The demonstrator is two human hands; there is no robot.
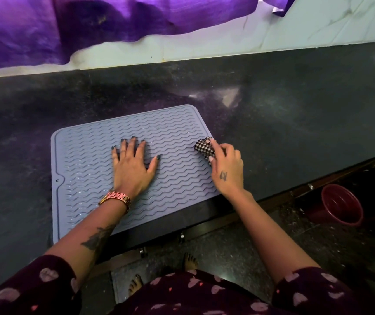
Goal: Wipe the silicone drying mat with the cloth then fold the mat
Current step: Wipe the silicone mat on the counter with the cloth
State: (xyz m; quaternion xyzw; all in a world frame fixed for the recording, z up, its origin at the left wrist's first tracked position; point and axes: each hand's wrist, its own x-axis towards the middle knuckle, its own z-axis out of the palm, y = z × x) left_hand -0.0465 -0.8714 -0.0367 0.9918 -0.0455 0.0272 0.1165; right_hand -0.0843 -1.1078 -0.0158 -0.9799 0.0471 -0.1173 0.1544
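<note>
On dark counter (295, 114), blue-grey wavy-ribbed mat (86, 160), lying flat

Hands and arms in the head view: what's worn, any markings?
Left hand: dark nail polish, rose-gold link watch at the wrist, dark tattoo on the forearm. Right hand: pale polish on the fingers, small tattoo on its back. Both sleeves are maroon with pale pink blotches.
</note>
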